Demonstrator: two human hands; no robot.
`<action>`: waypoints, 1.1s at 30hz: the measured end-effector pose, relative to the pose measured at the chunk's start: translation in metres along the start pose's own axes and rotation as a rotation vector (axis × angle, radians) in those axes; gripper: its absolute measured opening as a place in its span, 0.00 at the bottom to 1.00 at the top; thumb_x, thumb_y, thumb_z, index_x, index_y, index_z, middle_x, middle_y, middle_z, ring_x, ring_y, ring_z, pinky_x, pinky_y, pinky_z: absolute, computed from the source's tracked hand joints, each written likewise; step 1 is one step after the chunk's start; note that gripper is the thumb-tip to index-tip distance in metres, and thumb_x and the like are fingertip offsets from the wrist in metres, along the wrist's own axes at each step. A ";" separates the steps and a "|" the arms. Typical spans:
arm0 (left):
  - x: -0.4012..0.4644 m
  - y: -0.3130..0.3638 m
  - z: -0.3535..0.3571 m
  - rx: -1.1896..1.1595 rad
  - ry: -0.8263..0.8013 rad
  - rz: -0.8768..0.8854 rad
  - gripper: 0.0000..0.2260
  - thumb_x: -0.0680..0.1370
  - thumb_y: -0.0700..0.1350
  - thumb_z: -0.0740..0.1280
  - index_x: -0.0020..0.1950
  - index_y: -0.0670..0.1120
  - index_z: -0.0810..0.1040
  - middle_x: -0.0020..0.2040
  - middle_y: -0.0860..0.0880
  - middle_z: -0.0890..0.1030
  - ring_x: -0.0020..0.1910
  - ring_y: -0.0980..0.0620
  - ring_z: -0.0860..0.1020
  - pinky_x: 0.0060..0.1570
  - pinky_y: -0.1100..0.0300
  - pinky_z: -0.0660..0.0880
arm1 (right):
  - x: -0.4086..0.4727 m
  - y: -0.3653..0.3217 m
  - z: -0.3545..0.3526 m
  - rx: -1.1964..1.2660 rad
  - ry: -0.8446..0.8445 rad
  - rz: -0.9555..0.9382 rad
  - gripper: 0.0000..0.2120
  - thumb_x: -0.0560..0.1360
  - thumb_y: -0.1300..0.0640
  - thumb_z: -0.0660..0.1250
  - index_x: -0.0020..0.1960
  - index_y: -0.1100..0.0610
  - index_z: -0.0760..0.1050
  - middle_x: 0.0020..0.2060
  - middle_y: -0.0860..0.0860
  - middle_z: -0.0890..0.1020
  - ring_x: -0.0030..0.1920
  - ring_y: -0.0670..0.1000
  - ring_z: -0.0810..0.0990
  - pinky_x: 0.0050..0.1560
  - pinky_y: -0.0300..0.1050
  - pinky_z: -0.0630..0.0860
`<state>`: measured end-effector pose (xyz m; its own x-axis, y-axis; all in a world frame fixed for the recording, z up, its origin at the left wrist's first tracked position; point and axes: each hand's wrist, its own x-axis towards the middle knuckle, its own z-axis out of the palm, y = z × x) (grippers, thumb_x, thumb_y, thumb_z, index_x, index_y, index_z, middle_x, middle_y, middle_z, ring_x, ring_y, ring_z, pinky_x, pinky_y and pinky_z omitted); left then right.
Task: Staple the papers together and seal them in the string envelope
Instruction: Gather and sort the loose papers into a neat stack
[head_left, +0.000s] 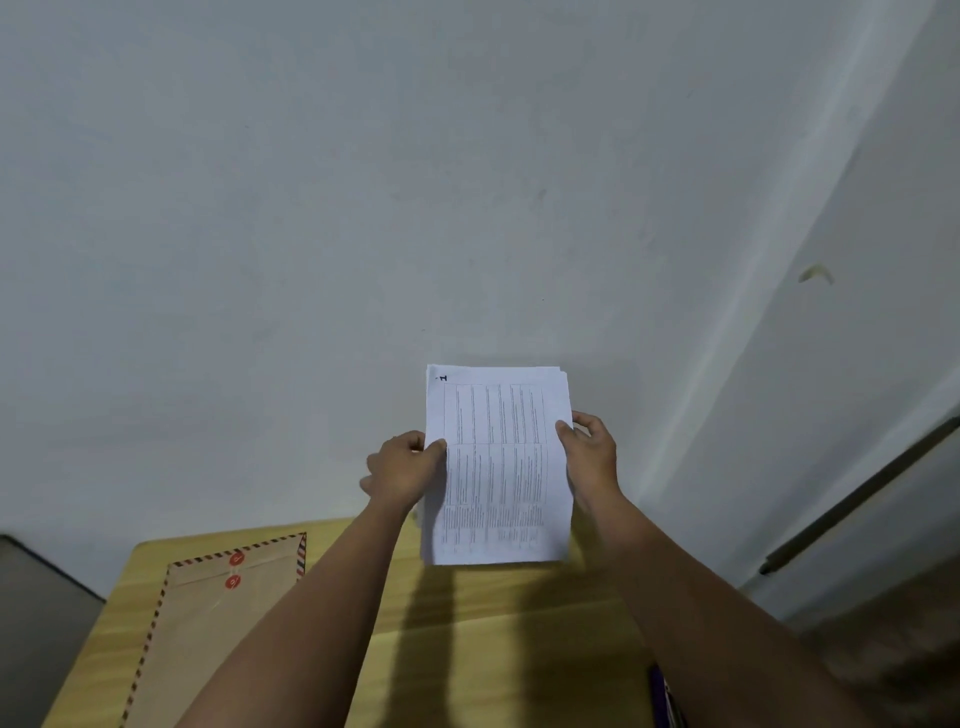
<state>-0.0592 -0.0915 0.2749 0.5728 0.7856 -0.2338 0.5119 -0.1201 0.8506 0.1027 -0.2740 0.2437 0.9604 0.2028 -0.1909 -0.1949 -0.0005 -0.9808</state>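
A stack of printed white papers (497, 465) stands upright above the far part of the wooden table (498, 623), held between both hands. My left hand (405, 470) grips its left edge and my right hand (589, 457) grips its right edge. The sheets' top edges look slightly uneven at the upper right corner. A brown string envelope (208, 623) with a striped border and two red button discs lies flat on the table's left side, apart from the papers. No stapler shows in the view.
A grey wall fills the space behind the table. A dark object (665, 696) peeks out at the table's near right edge beside my right forearm. A grey surface (36, 613) sits left of the table.
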 end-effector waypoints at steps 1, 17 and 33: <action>0.000 -0.001 -0.001 0.056 0.037 0.008 0.12 0.77 0.55 0.68 0.42 0.47 0.80 0.45 0.50 0.84 0.52 0.47 0.75 0.53 0.50 0.66 | -0.001 -0.001 -0.001 0.007 -0.025 0.005 0.09 0.79 0.57 0.71 0.58 0.49 0.78 0.52 0.51 0.87 0.51 0.53 0.87 0.56 0.56 0.84; -0.026 -0.036 0.007 -0.093 -0.100 0.075 0.19 0.78 0.39 0.60 0.68 0.49 0.76 0.61 0.47 0.81 0.59 0.43 0.79 0.60 0.43 0.79 | -0.030 0.046 -0.007 -0.227 -0.388 0.026 0.17 0.72 0.63 0.71 0.61 0.59 0.81 0.54 0.55 0.86 0.56 0.56 0.86 0.58 0.60 0.82; -0.044 -0.099 0.017 -0.141 -0.107 -0.046 0.14 0.83 0.40 0.59 0.61 0.49 0.82 0.57 0.49 0.83 0.59 0.46 0.79 0.52 0.53 0.74 | -0.059 0.110 -0.017 -0.439 -0.390 0.093 0.11 0.74 0.59 0.75 0.56 0.59 0.85 0.49 0.54 0.88 0.52 0.56 0.87 0.54 0.55 0.83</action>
<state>-0.1244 -0.1246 0.1934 0.6193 0.7186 -0.3164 0.4485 0.0070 0.8937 0.0282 -0.3027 0.1461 0.7833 0.5272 -0.3294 -0.0942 -0.4231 -0.9012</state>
